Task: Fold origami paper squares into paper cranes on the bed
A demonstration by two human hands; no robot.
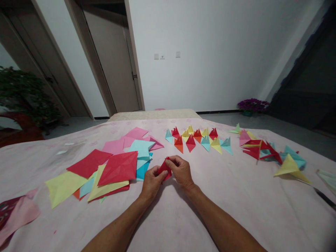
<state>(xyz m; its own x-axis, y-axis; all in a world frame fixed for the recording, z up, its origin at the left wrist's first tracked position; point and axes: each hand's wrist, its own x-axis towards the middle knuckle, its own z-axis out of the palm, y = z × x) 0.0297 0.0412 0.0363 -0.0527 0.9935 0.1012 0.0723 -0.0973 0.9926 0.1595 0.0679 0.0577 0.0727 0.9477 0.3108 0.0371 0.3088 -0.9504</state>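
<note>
A small piece of folded red paper (165, 170) is held just above the table, between both of my hands. My left hand (152, 182) grips its left and lower side, thumb on the front. At the upper right edge, the fingers and thumb of my right hand (181, 170) pinch the same paper. Part of it is hidden behind the fingers. Left of my hands lies a loose pile of square paper sheets, with a red sheet (119, 168) on top. Beyond my hands stand rows of small folded paper cranes (190, 141) in red, orange, yellow and blue.
Larger folded papers, including a yellow one (288, 167) and a red one (262, 150), lie at the right. Pink sheets (136, 133) are behind the pile. A pink cloth (22, 213) rests at the left edge. A pale pink tablecloth (168, 224) covers the table.
</note>
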